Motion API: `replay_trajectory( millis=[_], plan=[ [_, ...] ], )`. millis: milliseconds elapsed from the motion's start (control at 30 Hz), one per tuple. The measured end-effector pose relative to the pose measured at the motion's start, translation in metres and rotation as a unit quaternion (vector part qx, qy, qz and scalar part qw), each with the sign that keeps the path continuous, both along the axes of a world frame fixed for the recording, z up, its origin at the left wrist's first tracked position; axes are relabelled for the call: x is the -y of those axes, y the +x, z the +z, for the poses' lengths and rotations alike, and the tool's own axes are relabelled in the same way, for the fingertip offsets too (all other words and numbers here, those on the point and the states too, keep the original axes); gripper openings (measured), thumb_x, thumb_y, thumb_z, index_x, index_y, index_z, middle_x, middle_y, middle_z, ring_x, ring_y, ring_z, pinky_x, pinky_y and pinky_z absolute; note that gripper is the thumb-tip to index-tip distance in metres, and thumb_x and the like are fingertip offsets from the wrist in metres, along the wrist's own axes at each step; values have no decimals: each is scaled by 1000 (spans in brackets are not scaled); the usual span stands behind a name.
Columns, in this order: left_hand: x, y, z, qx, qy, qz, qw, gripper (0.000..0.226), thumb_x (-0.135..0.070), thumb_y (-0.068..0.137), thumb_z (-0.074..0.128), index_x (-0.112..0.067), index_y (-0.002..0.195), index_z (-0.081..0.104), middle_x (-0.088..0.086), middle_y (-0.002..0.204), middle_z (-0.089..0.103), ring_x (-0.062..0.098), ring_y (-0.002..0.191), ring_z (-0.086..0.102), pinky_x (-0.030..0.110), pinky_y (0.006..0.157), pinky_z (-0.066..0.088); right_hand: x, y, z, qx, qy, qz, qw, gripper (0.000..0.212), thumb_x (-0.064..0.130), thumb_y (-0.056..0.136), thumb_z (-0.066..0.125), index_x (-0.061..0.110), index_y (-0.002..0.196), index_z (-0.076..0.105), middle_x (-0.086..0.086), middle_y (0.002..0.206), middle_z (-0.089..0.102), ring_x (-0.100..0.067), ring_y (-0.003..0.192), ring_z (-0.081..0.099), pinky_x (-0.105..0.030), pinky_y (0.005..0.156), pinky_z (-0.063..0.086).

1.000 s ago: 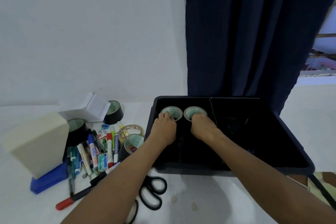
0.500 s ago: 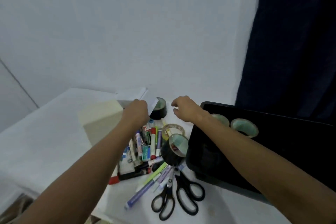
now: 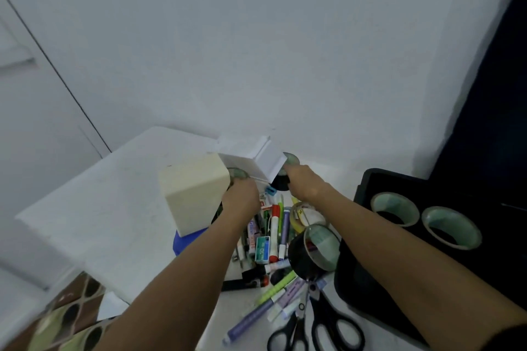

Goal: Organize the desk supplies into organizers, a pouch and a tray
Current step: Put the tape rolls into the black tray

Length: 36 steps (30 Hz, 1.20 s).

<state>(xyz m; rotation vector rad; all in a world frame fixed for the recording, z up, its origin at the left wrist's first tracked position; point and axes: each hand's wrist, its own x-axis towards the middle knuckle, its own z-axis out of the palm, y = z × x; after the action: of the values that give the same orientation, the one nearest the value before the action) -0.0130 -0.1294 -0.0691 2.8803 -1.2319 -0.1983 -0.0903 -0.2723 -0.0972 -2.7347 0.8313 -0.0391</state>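
Both hands reach 2 black tape rolls (image 3: pixel 281 182) beside pens (image 3: pixel 274 225).

I count 2 tape rolls (image 3: pixel 395 208) in the black tray (image 3: pixel 370 291) and 4 more outside it. I see 2 scissors (image 3: pixel 336 325) and 2 hands (image 3: pixel 241 196).

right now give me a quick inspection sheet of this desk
surface: white table, crowded toward the tray.
job's things: two tape rolls lie in the black tray; another black tape roll leans beside it.
clutter: markers, scissors, cream box, white box.
grippers: left hand and right hand each reach onto a dark tape roll near the boxes; grip unclear.
cables: nothing seen.
surroundings: white wall, dark curtain.
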Motion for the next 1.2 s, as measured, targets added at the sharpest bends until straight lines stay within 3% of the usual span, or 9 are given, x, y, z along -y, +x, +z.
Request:
replay_trajectory(
  millis=[167, 333, 533, 633, 733, 800, 967, 1133, 1200],
  plan=[
    [0, -12, 7, 32, -46, 26, 998, 20, 3, 87, 53, -6, 102, 63, 12, 105, 68, 27, 95, 66, 36, 74, 54, -3, -7, 9, 23, -39, 18, 999, 23, -3, 87, 49, 1, 105, 62, -20, 111, 61, -33, 105, 55, -27, 71, 37],
    [2, -25, 26, 42, -67, 2, 997, 26, 4, 88, 51, -5, 110, 60, 13, 111, 63, 28, 102, 63, 36, 78, 52, -3, -23, 39, -11, -125, 23, 992, 30, -7, 83, 53, 0, 111, 61, -17, 111, 55, -32, 110, 45, -37, 78, 46],
    [-6, -39, 44, 73, -80, -37, 993, 20, 1, 84, 54, -3, 101, 63, 14, 104, 66, 29, 92, 65, 33, 70, 47, -3, -51, 65, -28, -147, 37, 988, 30, -3, 85, 50, 3, 111, 63, -14, 111, 59, -30, 107, 47, -28, 78, 39],
    [-10, -48, 54, 85, -106, -63, 989, 14, -1, 84, 53, -2, 93, 63, 15, 95, 66, 29, 85, 65, 31, 63, 43, -5, -68, 78, 15, -111, 26, 993, 31, -2, 85, 53, 4, 113, 65, -14, 111, 60, -30, 106, 51, -30, 80, 44],
    [-8, -56, 65, 103, -143, -91, 980, 11, -2, 81, 54, -8, 87, 62, 12, 88, 67, 27, 79, 63, 30, 59, 40, -10, -84, 88, 81, -72, 6, 994, 23, -5, 84, 54, 1, 99, 70, -17, 98, 65, -28, 91, 60, -26, 67, 42],
    [-5, -64, 71, 96, -171, -104, 975, 13, 2, 79, 53, -10, 81, 57, 9, 86, 64, 27, 80, 62, 30, 57, 39, -14, -96, 96, 124, -55, -13, 991, 22, -8, 83, 53, 0, 95, 70, -12, 91, 63, -19, 79, 59, -19, 63, 40],
    [4, -85, 86, 62, -251, -148, 955, 20, 1, 79, 51, -15, 70, 45, 3, 71, 49, 26, 71, 57, 29, 53, 39, -24, -130, 120, 190, -61, -53, 978, 28, -8, 85, 52, 3, 104, 70, -1, 93, 54, -9, 83, 50, 1, 55, 30],
    [10, -122, 96, -19, -266, -223, 938, 26, -1, 78, 49, -18, 61, 41, -3, 60, 40, 17, 58, 40, 24, 53, 32, -41, -198, 129, 204, -65, -134, 967, 20, -2, 87, 55, 4, 97, 71, -7, 99, 64, -19, 90, 60, -24, 76, 49],
    [10, -141, 96, -35, -256, -251, 933, 24, -6, 85, 49, -18, 63, 49, -1, 64, 51, 19, 60, 47, 22, 56, 28, -51, -234, 125, 208, -73, -167, 961, 15, -1, 85, 57, 1, 89, 71, -12, 92, 66, -25, 87, 62, -37, 79, 54]
  ],
)
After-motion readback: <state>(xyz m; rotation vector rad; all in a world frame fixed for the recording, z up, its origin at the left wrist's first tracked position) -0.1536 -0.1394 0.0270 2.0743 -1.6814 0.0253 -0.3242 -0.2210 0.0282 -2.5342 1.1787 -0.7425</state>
